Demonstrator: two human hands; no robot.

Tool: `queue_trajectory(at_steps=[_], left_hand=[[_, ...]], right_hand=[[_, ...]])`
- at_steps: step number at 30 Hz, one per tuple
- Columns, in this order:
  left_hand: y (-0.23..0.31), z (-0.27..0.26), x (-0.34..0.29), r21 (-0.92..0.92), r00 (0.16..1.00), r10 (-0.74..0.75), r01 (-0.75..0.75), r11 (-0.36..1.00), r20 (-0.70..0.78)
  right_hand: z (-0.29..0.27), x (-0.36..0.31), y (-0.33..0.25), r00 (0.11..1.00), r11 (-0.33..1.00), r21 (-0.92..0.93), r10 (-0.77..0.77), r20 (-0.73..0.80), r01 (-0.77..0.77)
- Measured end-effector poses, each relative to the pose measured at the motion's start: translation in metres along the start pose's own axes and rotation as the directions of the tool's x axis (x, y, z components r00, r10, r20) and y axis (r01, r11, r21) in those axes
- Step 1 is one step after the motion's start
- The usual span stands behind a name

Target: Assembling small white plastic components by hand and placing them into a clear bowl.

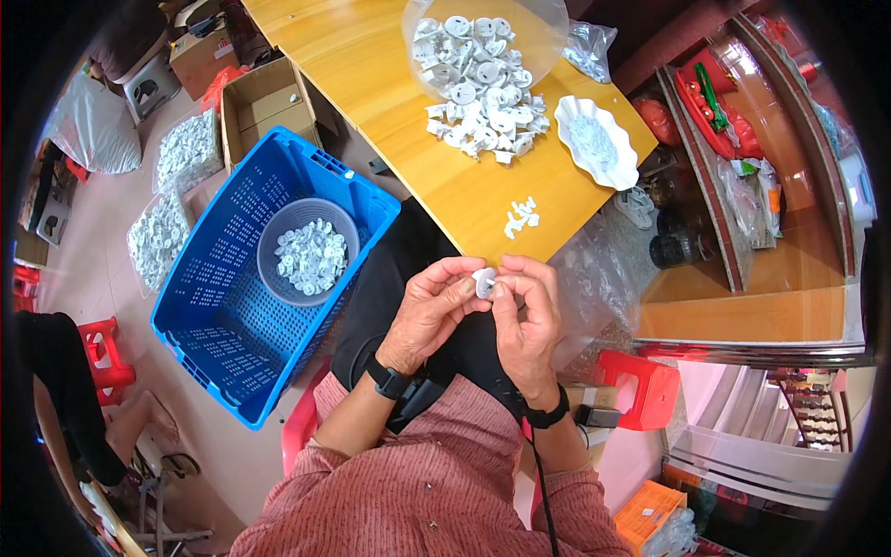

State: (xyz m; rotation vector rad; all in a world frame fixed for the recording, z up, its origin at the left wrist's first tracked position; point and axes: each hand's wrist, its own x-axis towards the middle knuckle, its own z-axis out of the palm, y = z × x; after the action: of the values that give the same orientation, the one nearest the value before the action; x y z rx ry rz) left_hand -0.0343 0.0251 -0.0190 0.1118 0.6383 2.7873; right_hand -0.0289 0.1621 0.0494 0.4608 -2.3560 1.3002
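Note:
Between the fingertips of my left hand (429, 304) and my right hand (527, 323) is a small round white plastic part (484, 281). Both hands pinch it above my lap, just off the table's near corner. Fingers cover its edges, so I cannot make out its far side. Ahead on the table lie several tiny white plastic pieces (522, 217). Farther back, a heap of similar white round parts (487, 125) spills from a clear tub (548, 32) tipped on its side. Beside the heap, a white scalloped dish (619, 172) holds small pale pieces.
A blue crate (200, 325) stands at my left with a grey bowl (269, 251) of white parts inside. Beyond it are an open cardboard box (264, 102) and bags of white parts (160, 237). A red stool (645, 390) and wooden shelving (742, 311) are at right. Another person's leg (139, 422) shows at left.

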Motion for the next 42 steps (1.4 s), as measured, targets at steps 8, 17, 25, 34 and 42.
queue_trajectory(at_steps=[8, 17, 25, 34, 42], left_hand=[[0.0012, -0.0024, -0.0007, 0.116, 0.999, 0.033, -0.031, 0.993, -0.017], [0.0012, -0.0023, -0.0006, 0.114, 0.999, 0.048, -0.047, 0.992, -0.006], [0.0032, 0.0018, 0.0002, 0.322, 0.993, 0.115, -0.117, 0.939, 0.024], [0.0053, 0.0033, -0.0022, 0.145, 0.998, 0.049, -0.042, 0.989, -0.042], [0.0037, 0.0037, -0.0014, 0.185, 0.998, 0.062, -0.058, 0.981, -0.019]], right_hand=[[-0.0008, 0.0012, -0.0019, 0.997, 0.988, -0.134, -0.080, 0.023, 0.083], [0.0009, -0.0004, -0.0029, 0.996, 0.990, -0.119, -0.072, 0.054, 0.078], [-0.0002, -0.0007, -0.0009, 0.996, 0.987, -0.144, -0.070, 0.058, 0.078], [-0.0023, 0.0012, -0.0029, 0.997, 0.999, -0.026, -0.021, 0.078, 0.023], [-0.0016, -0.0007, -0.0012, 0.997, 0.998, -0.052, -0.018, 0.081, 0.022]])
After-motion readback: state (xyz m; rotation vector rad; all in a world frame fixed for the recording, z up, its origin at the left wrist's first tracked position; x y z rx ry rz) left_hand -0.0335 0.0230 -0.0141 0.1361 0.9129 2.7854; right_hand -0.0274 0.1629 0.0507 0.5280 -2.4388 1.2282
